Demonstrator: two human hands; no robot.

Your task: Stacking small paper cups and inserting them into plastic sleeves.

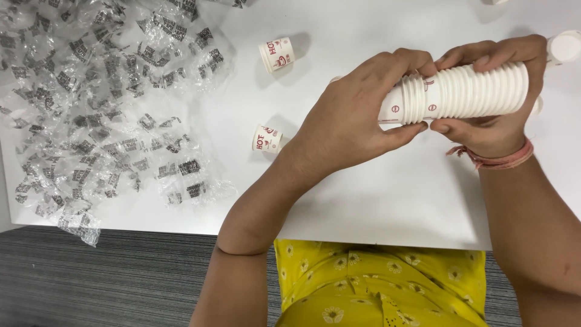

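A stack of white paper cups (466, 92) with red print lies sideways in the air above the white table (387, 200). My right hand (493, 121) wraps the stack's right part, thumb under and fingers over. My left hand (357, 115) pinches the stack's left end, at the outermost cup. Two single cups of the same kind stand apart on the table: one (277, 54) at the back, one (267, 138) just left of my left wrist.
Crumpled clear plastic wrappers (103, 103) with dark print cover the table's left side and hang over its front edge. Another white cup (566, 47) shows at the right edge behind my right hand. Grey carpet lies below the table.
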